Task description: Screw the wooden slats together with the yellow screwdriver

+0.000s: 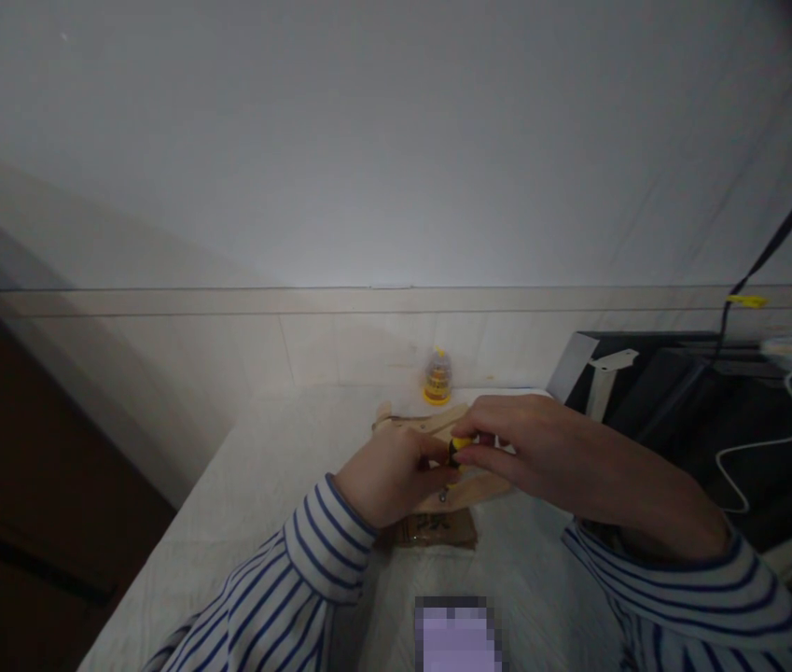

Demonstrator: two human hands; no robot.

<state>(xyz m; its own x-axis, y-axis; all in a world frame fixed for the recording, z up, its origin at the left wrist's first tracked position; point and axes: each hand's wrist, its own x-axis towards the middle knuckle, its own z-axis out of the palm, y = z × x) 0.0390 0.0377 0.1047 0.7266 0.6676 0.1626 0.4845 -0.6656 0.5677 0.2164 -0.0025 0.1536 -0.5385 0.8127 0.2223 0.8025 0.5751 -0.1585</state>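
Both my hands meet over light wooden pieces (483,491) on the pale-covered table. Between my fingertips is a small yellow and black screwdriver (461,444). My right hand (518,439) pinches its yellow end from the right. From the left, my left hand (396,469) closes thumb and fingers at its black part. Its tip is hidden from me. A small metal piece (443,496) shows on the wood just below my fingers. Nearer to me lies a brown packet (438,528), partly under my left wrist.
A clear, tapered case with a yellow base (437,383) stands behind the wood, near the wall (340,345). At the right are a black, silver-edged object (654,401) and a white cable (766,443). A blurred-out purple object (457,644) sits at the front edge.
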